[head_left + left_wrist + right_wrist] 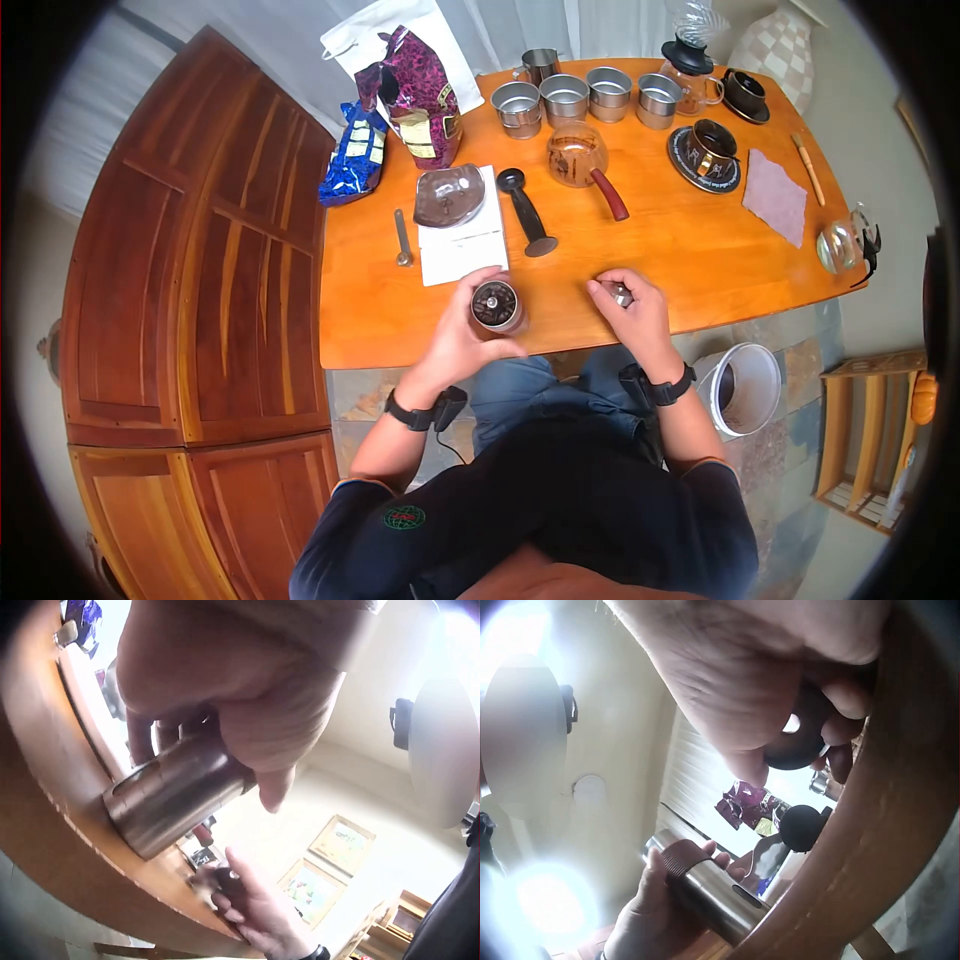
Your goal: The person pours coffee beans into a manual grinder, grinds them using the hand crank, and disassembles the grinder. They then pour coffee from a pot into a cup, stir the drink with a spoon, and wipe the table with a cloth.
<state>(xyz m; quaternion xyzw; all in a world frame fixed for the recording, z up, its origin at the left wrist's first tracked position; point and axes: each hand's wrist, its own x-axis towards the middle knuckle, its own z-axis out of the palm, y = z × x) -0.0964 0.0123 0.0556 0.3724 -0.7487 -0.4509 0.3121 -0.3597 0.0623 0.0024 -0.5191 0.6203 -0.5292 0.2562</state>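
Observation:
My left hand (pixel 458 338) is wrapped around a metal coffee grinder (pixel 497 306), upright at the table's front edge, its open top showing dark beans and a central shaft. In the left wrist view the grinder (pixel 176 795) has a slot in its side; the right wrist view shows a ribbed brown band around it. To the right, my right hand (pixel 642 318) pinches a small round part (pixel 621 295), which in the right wrist view is a dark disc (pixel 804 733) with a hole. The hands are apart.
Behind the grinder lie a white sheet (pixel 450 262), a smoky tray (pixel 449 196), a spoon (pixel 402 240) and a black plunger-like tool (pixel 526 212). Farther back stand an amber pot (pixel 577 156), several metal cups and coffee bags (pixel 428 110). A bucket (pixel 749 389) stands below right.

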